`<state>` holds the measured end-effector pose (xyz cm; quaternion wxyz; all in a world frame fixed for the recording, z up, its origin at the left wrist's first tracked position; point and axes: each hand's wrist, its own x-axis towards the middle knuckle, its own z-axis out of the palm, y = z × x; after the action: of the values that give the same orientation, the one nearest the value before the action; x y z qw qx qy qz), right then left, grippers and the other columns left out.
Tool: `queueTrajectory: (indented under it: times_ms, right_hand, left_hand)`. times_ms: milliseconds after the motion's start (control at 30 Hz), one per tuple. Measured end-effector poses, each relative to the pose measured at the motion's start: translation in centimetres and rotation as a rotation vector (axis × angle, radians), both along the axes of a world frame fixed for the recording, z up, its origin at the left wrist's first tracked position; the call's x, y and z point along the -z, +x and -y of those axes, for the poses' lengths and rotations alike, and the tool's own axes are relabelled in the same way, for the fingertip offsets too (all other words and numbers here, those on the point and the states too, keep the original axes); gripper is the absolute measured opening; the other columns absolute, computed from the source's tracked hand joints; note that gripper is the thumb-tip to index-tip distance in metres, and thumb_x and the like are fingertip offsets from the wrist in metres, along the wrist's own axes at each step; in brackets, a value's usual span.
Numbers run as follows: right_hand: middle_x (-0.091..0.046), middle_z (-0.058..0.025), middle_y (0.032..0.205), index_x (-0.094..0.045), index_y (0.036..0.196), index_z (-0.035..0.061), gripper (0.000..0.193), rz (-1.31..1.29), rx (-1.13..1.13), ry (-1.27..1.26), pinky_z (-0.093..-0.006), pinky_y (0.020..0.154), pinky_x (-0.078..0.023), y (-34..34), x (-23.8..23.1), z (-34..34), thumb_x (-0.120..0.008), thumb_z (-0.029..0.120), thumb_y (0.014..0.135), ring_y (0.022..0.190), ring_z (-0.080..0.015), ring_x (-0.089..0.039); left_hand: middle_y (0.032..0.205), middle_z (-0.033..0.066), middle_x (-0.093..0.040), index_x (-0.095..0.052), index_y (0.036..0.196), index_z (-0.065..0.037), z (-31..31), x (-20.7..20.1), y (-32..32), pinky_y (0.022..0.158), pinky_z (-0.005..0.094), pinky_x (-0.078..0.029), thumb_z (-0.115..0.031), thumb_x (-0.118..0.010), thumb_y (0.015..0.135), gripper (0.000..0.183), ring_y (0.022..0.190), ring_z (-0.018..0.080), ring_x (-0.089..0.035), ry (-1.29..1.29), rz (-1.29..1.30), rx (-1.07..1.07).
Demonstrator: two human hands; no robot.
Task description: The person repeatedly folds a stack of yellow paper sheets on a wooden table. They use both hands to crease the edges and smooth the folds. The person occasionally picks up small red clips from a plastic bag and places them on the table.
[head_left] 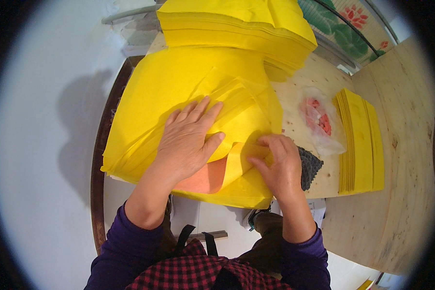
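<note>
Wide yellow sheets of soft, felt-like material (150, 92) lie in a loose pile in front of me. My left hand (186, 137) rests flat on the pile, fingers spread, pressing on a folded layer. My right hand (278, 164) is at the right end of a turned-over yellow sheet (239, 162), its fingers and thumb bent around the sheet's edge. Between the hands, below the left thumb, an orange-pink piece (210, 176) shows beside the fold. Part of it is hidden under the yellow layer and my left wrist.
A thick yellow stack (237, 29) stands at the back. On the wooden board (299, 79) to the right are a clear bag with red pieces (319, 121), a dark zigzag-edged textured piece (310, 169) and folded yellow bundles (360, 145). A dark frame edge (101, 159) runs along the left.
</note>
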<state>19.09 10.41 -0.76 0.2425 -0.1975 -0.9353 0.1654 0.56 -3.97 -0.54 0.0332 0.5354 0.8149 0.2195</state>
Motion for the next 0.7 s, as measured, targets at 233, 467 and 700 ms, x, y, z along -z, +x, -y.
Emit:
queueTrajectory:
  times_ms: [233,467,700]
  right_hand:
    - [-0.066,-0.0115,0.097,-0.066,0.101,0.0066,0.041,0.051,-0.035,-0.094,-0.0418,0.084,-0.048,0.9,0.0,-0.7,-0.083,0.009,0.065,0.095,-0.0336,-0.061]
    - [-0.063,-0.0073,0.091,-0.071,0.089,0.0073,0.030,-0.036,-0.110,-0.275,-0.0328,0.082,-0.049,2.2,0.5,-1.9,-0.071,-0.010,0.064,0.094,-0.0276,-0.061]
    - [-0.064,-0.0084,0.099,-0.072,0.093,0.0086,0.028,-0.086,-0.210,-0.454,-0.0361,0.086,-0.048,3.3,0.9,-3.2,-0.070,-0.007,0.070,0.097,-0.0297,-0.060]
  left_hand:
    - [0.152,0.0192,-0.040,-0.042,0.147,-0.009,-0.1,0.0,0.1,0.115,0.0517,-0.026,-0.039,-0.052,0.096,0.060,0.140,0.0360,-0.037,-0.006,-0.004,-0.010]
    - [0.153,0.0185,-0.040,-0.042,0.148,-0.010,-0.1,0.2,0.0,0.116,0.0515,-0.025,-0.038,-0.052,0.097,0.059,0.140,0.0360,-0.037,-0.004,0.010,-0.004]
    - [0.153,0.0186,-0.040,-0.042,0.148,-0.011,-0.1,0.2,0.0,0.116,0.0502,-0.026,-0.038,-0.053,0.096,0.059,0.139,0.0365,-0.038,0.000,0.005,-0.001]
